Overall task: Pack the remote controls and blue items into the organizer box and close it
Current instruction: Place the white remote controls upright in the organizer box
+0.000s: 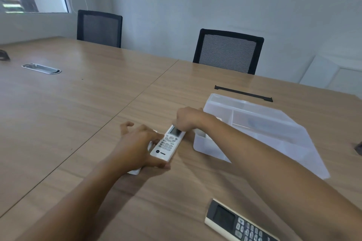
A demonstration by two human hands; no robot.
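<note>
A white remote control (166,144) with a small screen and grey buttons lies on the wooden table, just left of the translucent organizer box (205,147). My right hand (189,119) pinches its top end by the screen. My left hand (137,146) holds its lower end from the left side, and another white object (134,171) peeks out under that hand. A second remote (238,222), cream with a dark face, lies at the near edge. The box is open, its clear lid (293,143) spread to the right. A faint blue shape (258,123) shows inside the box.
A thin black strip (243,93) lies beyond the box. Two black mesh chairs (228,52) stand at the far side. A metal cable port (41,68) is set into the table at the left. A dark object (358,148) sits at the right edge.
</note>
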